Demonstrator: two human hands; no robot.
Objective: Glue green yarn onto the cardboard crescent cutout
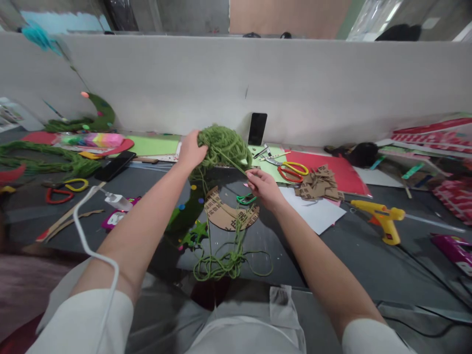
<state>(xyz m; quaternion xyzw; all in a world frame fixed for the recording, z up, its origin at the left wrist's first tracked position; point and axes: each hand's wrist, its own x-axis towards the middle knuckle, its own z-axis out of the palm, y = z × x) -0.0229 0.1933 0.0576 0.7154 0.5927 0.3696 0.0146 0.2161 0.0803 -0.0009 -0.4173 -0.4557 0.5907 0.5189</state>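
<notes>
My left hand (192, 151) grips the left side of a large tangled bundle of green yarn (224, 145), held up above the table. A strand runs from the bundle to my right hand (262, 185), whose fingers pinch it at the right. Below, a crescent of printed cardboard (219, 211) lies on the dark table, with yarn strands across it. Loose yarn (230, 263) is heaped near the table's front edge. Left of the crescent are a dark green felt crescent (188, 214) with coloured dots and a green star (197, 233). Green-handled scissors (246, 199) lie beside my right hand.
Red-and-yellow scissors (293, 171) and cardboard scraps (320, 184) lie to the right, with a yellow glue gun (385, 216) and its cord beyond. A phone (257, 129) leans on the white partition (165, 83). A white cable (83, 228) crosses my left arm.
</notes>
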